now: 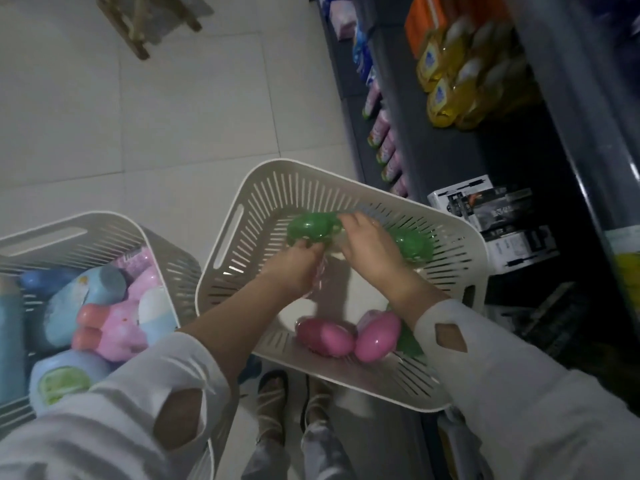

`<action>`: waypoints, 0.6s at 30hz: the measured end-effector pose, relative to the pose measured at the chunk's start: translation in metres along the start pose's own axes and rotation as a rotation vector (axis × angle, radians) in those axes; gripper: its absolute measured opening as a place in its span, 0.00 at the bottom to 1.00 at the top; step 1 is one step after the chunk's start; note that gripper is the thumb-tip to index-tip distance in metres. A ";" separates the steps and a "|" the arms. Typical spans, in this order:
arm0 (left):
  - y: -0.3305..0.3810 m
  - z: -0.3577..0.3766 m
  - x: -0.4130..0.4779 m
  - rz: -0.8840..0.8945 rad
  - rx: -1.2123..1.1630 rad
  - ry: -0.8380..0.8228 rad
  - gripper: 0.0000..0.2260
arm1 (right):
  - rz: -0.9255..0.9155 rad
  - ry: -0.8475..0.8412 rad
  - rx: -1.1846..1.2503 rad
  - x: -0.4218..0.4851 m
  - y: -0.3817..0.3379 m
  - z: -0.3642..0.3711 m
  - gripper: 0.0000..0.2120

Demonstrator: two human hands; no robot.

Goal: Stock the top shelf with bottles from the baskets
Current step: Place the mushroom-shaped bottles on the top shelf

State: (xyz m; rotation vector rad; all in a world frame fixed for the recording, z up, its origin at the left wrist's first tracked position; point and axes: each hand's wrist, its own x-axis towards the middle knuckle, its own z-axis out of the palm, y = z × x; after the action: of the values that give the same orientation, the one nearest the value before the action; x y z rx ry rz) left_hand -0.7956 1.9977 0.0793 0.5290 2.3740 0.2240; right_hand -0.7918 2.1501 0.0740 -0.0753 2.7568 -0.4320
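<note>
Item: green bottle [308, 226], lying on its side at the far end of the right basket [242, 188], which is sitting tilted on the floor [138, 116] beside the shelving [519, 161]. The left hand [294, 268] is curling its fingers onto the near edge of this bottle and gripping it. The right hand [370, 247] is lying across the bottle's right end with its fingers bent over it; motion blur is hiding whether it is actually clasping. A second green bottle [414, 245] is lying just right of that hand, and two pink bottles [325, 337] are lying side by side at the basket's near end. The left basket [104, 223] is standing just left, holding blue and pink bottles heaped together. On the shelving, yellow bottles [450, 81] are standing in rows at the far end, with black-and-white boxes [485, 209] stacked nearer. Step in hand, as judged: picking up from the basket, with placing not yet begun. The next move is calling for a firm hold, a lift clear of the basket wall, and a raise to the top shelf, which is not showing plainly here.
</note>
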 end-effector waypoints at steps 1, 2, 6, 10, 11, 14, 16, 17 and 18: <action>0.003 0.002 -0.001 0.021 -0.004 -0.012 0.20 | 0.010 0.011 0.001 -0.008 0.002 0.000 0.21; 0.004 0.003 -0.002 0.035 -0.013 -0.015 0.21 | 0.013 0.007 0.010 -0.015 0.005 0.002 0.20; 0.010 -0.003 -0.007 0.046 -0.062 -0.010 0.25 | -0.045 -0.121 0.091 -0.031 0.005 0.008 0.24; -0.005 -0.012 -0.003 0.055 -0.063 0.085 0.17 | -0.074 -0.269 0.073 -0.030 0.002 0.017 0.28; -0.010 -0.014 0.000 0.062 -0.036 0.138 0.16 | -0.092 -0.262 0.027 -0.028 0.001 0.019 0.27; -0.015 -0.017 0.013 0.096 0.058 0.246 0.20 | -0.168 -0.239 -0.087 -0.020 -0.004 0.027 0.27; -0.014 -0.017 0.023 0.094 0.092 0.258 0.23 | -0.203 -0.232 -0.089 -0.019 -0.005 0.031 0.27; -0.015 -0.017 0.028 0.089 0.107 0.241 0.25 | -0.217 -0.215 -0.070 -0.020 -0.003 0.032 0.27; -0.015 -0.016 0.033 0.085 0.120 0.211 0.27 | -0.222 -0.199 -0.043 -0.022 0.001 0.031 0.27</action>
State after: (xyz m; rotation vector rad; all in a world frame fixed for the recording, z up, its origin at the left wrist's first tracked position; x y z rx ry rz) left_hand -0.8334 1.9980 0.0672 0.6933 2.5839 0.1840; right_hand -0.7605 2.1446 0.0527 -0.4149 2.5706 -0.3991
